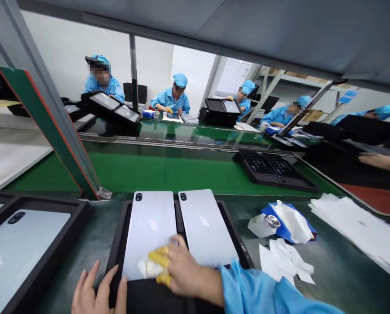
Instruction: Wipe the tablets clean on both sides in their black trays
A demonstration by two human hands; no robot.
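Observation:
Two silver tablet back covers lie side by side in a black tray point(123, 226). My right hand point(181, 270), in a blue sleeve with yellow finger cots, presses a small white cloth point(147, 267) onto the lower part of the left cover point(150, 231). Beside it the right cover point(204, 229) lies untouched. My left hand point(96, 294) rests with fingers spread on the tray's lower left edge, holding nothing.
Another black tray point(51, 253) with a silver cover sits at the left. White wipes point(284, 257), a small dispenser bottle point(265, 223) and stacked white sheets point(361, 231) lie to the right. A green conveyor point(165, 168) carries an empty black tray point(273, 170). Several workers in blue sit opposite.

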